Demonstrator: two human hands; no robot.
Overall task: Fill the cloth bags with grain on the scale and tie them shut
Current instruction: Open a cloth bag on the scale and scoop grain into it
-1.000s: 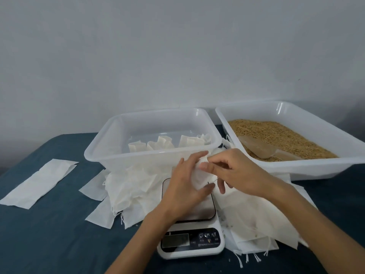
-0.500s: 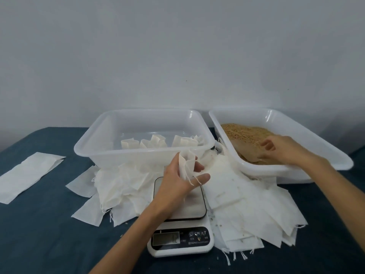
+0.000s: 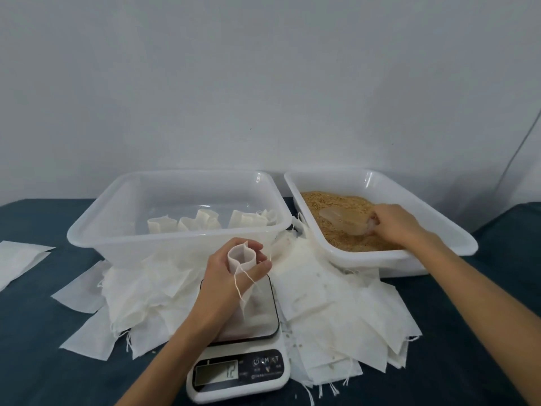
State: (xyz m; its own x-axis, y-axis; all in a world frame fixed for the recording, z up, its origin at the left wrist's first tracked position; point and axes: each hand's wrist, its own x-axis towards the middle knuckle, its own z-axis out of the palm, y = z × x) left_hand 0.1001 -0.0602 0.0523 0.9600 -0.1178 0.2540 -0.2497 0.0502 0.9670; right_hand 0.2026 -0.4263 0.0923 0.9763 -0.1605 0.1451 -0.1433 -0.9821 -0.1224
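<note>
- Dark blue tablecloth (image 3: pixel 35 361), grey wall behind.
- Left hand (image 3: pixel 231 276), frame centre: fingers curled round an open cloth bag (image 3: pixel 241 256), held upright over the scale (image 3: pixel 243 367); bag's lower part blurred.
- Right hand (image 3: pixel 395 224), right of centre: fingers closed on the clear scoop (image 3: pixel 345 221) in the grain tub (image 3: pixel 439 244); handle hidden.
- Scale display hard to make out.
- Empty bags (image 3: pixel 336 317) piled around the scale.

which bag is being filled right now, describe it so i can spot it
Find the white scale at front centre. Just above its platform, the left hand grips one small cloth bag. Unlike the flat bags piled around, it stands upright with its mouth held open.
</note>
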